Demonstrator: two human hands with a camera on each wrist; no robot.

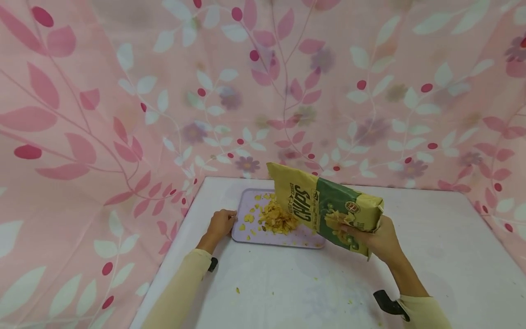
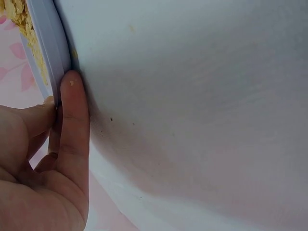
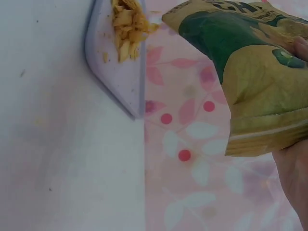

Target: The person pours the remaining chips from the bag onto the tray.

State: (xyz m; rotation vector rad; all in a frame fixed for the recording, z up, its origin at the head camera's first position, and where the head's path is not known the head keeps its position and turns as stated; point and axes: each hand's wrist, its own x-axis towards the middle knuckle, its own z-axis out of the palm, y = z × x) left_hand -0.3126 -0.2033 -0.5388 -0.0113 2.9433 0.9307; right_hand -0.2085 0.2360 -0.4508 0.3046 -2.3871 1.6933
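Chips (image 1: 277, 220) are lying on the tray (image 1: 263, 239) our left hand (image 1: 222, 223) is pinching at left, right hand (image 1: 385, 240) gripping the bag (image 1: 322, 205).

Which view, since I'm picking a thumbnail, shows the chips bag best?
The head view: nearly the whole chips bag shows, tilted over the tray, "CHIPS" readable. The right wrist view cuts it off at the edge; the left wrist view shows none.

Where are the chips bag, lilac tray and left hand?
Chips bag (image 1: 325, 201): head view, green panel of its front.
Lilac tray (image 1: 264, 239): head view, bare floor by its near edge.
Left hand (image 1: 220, 223): head view, back of the hand.
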